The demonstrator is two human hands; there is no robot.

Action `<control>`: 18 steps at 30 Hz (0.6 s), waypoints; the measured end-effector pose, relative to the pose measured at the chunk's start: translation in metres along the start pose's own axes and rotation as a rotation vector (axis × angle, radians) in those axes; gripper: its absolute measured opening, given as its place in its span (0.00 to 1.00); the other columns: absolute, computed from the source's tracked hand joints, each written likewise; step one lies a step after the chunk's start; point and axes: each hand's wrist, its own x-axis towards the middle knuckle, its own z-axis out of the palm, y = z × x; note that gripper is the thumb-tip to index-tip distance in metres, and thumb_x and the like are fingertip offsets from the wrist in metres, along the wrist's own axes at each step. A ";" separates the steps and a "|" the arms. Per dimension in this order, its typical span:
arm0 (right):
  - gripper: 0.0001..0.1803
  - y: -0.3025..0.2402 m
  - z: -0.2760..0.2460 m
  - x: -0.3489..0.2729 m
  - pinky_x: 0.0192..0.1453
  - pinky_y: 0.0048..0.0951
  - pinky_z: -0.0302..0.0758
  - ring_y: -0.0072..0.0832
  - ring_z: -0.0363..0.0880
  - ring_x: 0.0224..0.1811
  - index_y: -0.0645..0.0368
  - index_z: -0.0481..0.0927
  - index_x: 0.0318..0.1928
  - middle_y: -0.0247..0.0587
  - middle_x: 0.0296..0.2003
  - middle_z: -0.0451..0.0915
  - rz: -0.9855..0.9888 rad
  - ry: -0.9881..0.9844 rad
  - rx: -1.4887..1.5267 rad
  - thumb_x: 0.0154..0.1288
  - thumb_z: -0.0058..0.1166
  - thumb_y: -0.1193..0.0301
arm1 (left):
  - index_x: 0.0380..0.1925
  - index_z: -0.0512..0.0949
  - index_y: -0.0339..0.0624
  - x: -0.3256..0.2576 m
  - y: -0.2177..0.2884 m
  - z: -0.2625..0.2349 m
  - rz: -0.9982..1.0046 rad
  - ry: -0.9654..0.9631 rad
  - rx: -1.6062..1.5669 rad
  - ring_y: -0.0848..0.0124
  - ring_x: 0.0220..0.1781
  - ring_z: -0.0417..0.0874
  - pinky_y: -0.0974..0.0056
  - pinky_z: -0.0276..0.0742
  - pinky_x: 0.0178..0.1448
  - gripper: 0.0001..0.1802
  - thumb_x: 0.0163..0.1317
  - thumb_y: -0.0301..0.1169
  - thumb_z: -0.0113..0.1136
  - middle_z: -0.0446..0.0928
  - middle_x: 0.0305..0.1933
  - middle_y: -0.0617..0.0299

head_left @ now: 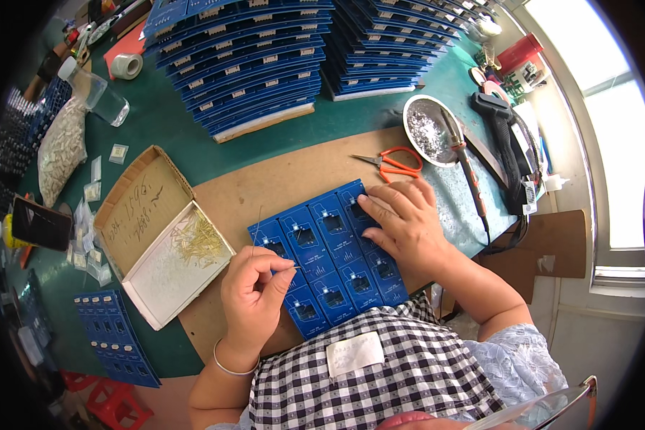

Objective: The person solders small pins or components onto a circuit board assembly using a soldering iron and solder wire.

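Note:
A blue circuit board panel (327,287), marked into several identical sections, lies at a slant in front of me. Over its left side, my left hand (256,290) pinches a thin metal pin (296,267) between thumb and forefinger. My right hand (407,223) holds the panel at its upper right edge, with thumb and fingertips pressed on the surface. Left of the panel, an open cardboard box (145,198) holds a heap of thin gold-coloured pins (197,240). Orange-handled cutters (398,163) lie just beyond the panel.
Tall stacks of blue boards (254,79) rise at the back. A metal bowl (413,129) with a soldering iron (468,168) leaning on it stands at right. A bag of white parts (63,150), a clear bottle (97,93) and another blue panel (115,337) are at left.

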 end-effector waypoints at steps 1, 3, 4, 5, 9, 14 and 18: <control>0.25 0.000 0.000 0.000 0.64 0.44 0.62 0.35 0.72 0.56 0.53 0.79 0.53 0.36 0.53 0.76 0.014 0.034 -0.011 0.57 0.60 0.57 | 0.31 0.78 0.39 0.000 0.000 0.000 -0.017 -0.003 0.000 0.81 0.24 0.63 0.76 0.60 0.27 0.05 0.57 0.23 0.67 0.74 0.33 0.65; 0.24 0.000 0.001 -0.001 0.62 0.43 0.63 0.35 0.72 0.55 0.53 0.80 0.52 0.36 0.52 0.76 0.023 0.099 -0.018 0.57 0.60 0.58 | 0.30 0.78 0.39 0.000 0.000 0.000 0.006 0.002 0.010 0.81 0.24 0.64 0.76 0.60 0.27 0.05 0.57 0.23 0.66 0.74 0.33 0.65; 0.23 -0.001 0.002 -0.001 0.62 0.45 0.63 0.37 0.72 0.55 0.53 0.80 0.52 0.38 0.54 0.76 0.022 0.073 -0.008 0.56 0.60 0.59 | 0.30 0.78 0.39 0.000 0.000 0.000 0.018 0.003 0.011 0.81 0.24 0.64 0.75 0.60 0.27 0.05 0.57 0.22 0.66 0.74 0.32 0.65; 0.23 -0.002 0.002 -0.001 0.62 0.47 0.62 0.39 0.72 0.54 0.54 0.80 0.52 0.40 0.55 0.75 0.020 0.046 0.002 0.55 0.61 0.60 | 0.30 0.78 0.39 0.000 0.000 0.000 0.020 0.001 0.012 0.81 0.24 0.64 0.75 0.60 0.27 0.05 0.57 0.22 0.66 0.74 0.32 0.65; 0.19 -0.001 0.004 -0.001 0.61 0.44 0.63 0.37 0.74 0.53 0.56 0.81 0.47 0.39 0.51 0.78 0.013 0.069 0.107 0.56 0.61 0.61 | 0.30 0.78 0.38 -0.001 0.001 -0.001 -0.008 0.014 -0.004 0.81 0.24 0.64 0.75 0.61 0.27 0.05 0.56 0.22 0.66 0.74 0.33 0.64; 0.12 0.010 0.010 0.007 0.45 0.30 0.76 0.36 0.79 0.39 0.64 0.79 0.46 0.45 0.41 0.80 0.420 0.121 0.473 0.62 0.53 0.78 | 0.30 0.78 0.38 0.000 0.002 -0.001 0.010 0.002 -0.010 0.81 0.24 0.64 0.76 0.61 0.27 0.05 0.56 0.22 0.66 0.74 0.33 0.64; 0.10 0.020 0.016 0.019 0.41 0.28 0.76 0.32 0.79 0.34 0.66 0.79 0.44 0.43 0.34 0.80 0.623 0.022 0.730 0.61 0.55 0.77 | 0.30 0.78 0.38 -0.001 0.002 -0.001 -0.014 0.009 -0.022 0.81 0.25 0.64 0.76 0.61 0.27 0.05 0.56 0.21 0.66 0.73 0.34 0.64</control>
